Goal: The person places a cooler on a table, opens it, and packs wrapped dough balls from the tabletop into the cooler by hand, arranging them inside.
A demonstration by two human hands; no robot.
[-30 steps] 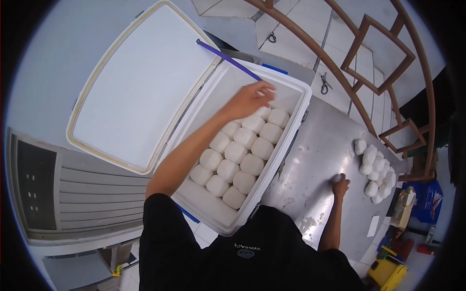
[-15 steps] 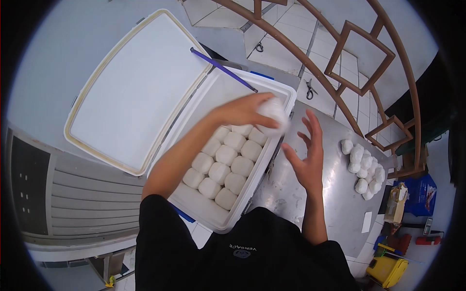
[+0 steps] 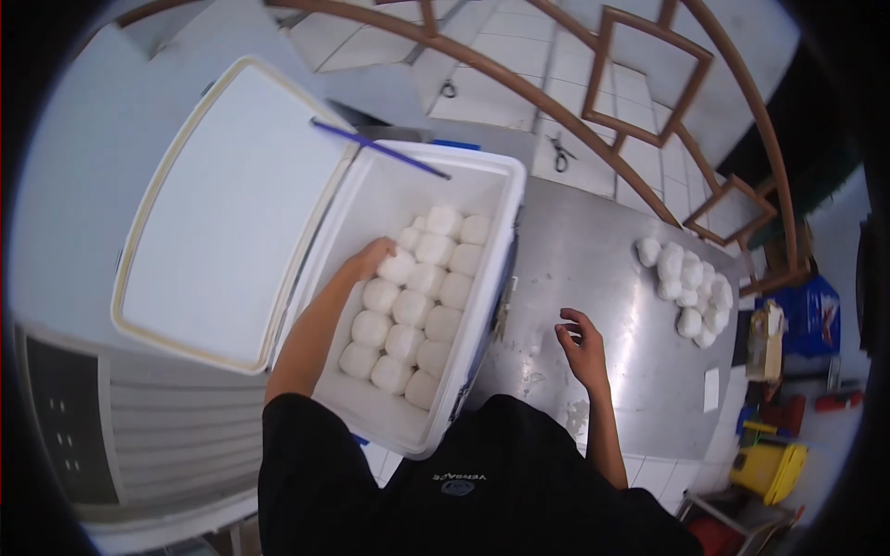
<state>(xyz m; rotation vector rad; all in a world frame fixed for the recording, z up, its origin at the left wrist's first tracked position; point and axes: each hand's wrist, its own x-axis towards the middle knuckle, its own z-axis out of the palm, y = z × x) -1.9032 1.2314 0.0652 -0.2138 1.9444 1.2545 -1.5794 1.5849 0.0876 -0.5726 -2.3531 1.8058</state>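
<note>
An open white cooler box point(image 3: 505, 171) holds rows of white rounded lumps point(image 3: 413, 306), smooth and close-packed; whether they are wrapped, I cannot tell. My left hand point(image 3: 375, 257) reaches down inside, near the left wall. Its fingers are curled against a white lump point(image 3: 397, 267) in the row's left column, and some of them are hidden. Over the steel table to the right of the box hovers my right hand point(image 3: 582, 347), fingers loosely bent and apart, with nothing in it.
The cooler's lid point(image 3: 232, 222) is swung open to the left, with a purple strap point(image 3: 380, 148) running to the box. More white lumps point(image 3: 686, 283) are piled on the steel table point(image 3: 556, 259). Beyond stand a brown metal railing point(image 3: 501, 74) and scissors point(image 3: 560, 156) on white tiles.
My left hand has carried a white lump from the box's far right side down to the left among the others. My right hand has drawn back and lower. The view has shifted.
</note>
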